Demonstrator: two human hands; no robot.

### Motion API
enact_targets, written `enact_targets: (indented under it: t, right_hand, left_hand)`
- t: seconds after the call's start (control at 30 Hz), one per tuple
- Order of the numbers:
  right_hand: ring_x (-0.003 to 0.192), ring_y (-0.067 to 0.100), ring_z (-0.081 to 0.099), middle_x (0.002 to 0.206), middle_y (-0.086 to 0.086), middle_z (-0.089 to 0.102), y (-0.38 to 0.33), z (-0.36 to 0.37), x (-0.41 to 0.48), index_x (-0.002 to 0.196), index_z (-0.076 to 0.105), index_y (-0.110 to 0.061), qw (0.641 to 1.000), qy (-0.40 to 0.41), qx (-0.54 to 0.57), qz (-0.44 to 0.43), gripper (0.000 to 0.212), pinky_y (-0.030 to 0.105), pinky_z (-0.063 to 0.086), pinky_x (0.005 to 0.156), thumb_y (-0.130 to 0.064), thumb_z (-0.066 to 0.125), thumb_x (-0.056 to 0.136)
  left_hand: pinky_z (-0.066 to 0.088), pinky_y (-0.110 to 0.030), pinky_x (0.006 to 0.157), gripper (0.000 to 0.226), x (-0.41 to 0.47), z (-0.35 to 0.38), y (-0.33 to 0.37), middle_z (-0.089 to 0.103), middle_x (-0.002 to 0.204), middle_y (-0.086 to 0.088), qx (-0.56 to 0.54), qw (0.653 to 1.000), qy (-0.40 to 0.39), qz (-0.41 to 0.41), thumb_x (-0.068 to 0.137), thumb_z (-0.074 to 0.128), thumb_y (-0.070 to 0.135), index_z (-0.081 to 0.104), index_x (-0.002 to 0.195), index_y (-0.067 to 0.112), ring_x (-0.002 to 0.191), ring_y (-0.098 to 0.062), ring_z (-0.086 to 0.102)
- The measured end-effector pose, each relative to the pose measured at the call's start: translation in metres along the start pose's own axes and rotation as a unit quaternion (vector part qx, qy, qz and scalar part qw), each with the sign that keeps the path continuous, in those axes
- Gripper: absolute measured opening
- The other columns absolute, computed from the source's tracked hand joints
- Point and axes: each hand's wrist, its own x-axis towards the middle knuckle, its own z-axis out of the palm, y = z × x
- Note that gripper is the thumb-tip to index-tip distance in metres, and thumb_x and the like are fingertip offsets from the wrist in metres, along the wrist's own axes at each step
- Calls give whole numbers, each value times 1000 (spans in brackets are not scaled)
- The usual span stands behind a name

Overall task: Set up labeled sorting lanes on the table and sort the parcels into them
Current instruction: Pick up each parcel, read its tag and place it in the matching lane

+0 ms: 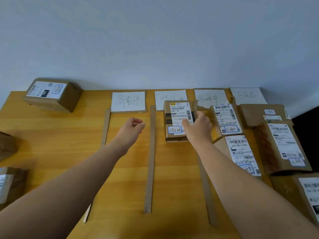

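Several white handwritten lane labels (128, 101) lie along the far edge of the wooden table (51, 144). Cardboard strips (151, 159) divide the lanes. A small brown parcel (176, 118) with a shipping label sits at the top of the second lane, and my right hand (198, 126) rests on its right side, fingers on its label. My left hand (133, 126) hovers over the first lane, fingers loosely curled, holding nothing. Two parcels (224, 119) lie in the third lane and several more (279, 144) in the fourth lane.
A taped brown box (53, 94) stands at the table's far left corner. Two more parcels (8, 183) sit at the left edge. A pale wall runs behind the table. A dark gap shows past the table's right edge.
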Motion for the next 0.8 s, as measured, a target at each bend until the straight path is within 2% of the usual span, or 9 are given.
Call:
enact_targets:
  t: [0.1,0.2,0.37,0.57,0.7,0.8]
  right_hand:
    - [124,23,39,132,5,50,-21,3,-13,135,43,-16,997,7,-34,-62,55,35,40,100,-38,59,88]
    - [132,24,33,140,6,43,-49,12,-30,139,39,-16,994,-15,-32,-104,55,37,35,107,-34,58,90]
    - [136,24,26,144,5,37,-97,40,-63,139,38,-18,989,-87,2,-122,51,36,32,105,-29,55,92]
    - [133,20,37,139,3,44,-146,85,-96,135,44,-18,980,-124,9,-152,45,31,34,105,-24,55,92]
    - [132,20,38,138,3,45,-179,118,-117,132,46,-19,974,-162,10,-159,40,29,36,102,-23,53,93]
    - [131,18,39,138,2,44,-204,145,-134,133,46,-18,966,-190,22,-175,39,26,34,99,-22,53,94]
  left_hand:
    - [47,-42,98,22,-5,-17,-5,59,105,0,-11,1000,2,3,96,51,31,53,113,17,107,-22,58]
    - [47,-43,98,21,-9,-42,-14,60,105,-2,-17,1000,9,5,96,51,31,54,111,18,107,-23,58]
    - [48,-42,97,22,-15,-95,-29,60,108,-4,-26,999,26,4,96,50,29,54,114,16,107,-23,58]
    - [47,-42,97,21,-16,-166,-55,59,107,-1,-45,997,56,2,96,51,31,54,113,18,105,-19,58]
    - [47,-41,96,20,-16,-214,-76,59,107,-1,-59,995,78,-8,96,51,29,55,112,17,106,-21,57]
    - [44,-34,85,21,-16,-251,-95,59,112,-1,-31,992,120,-1,95,53,28,55,113,18,103,-21,54]
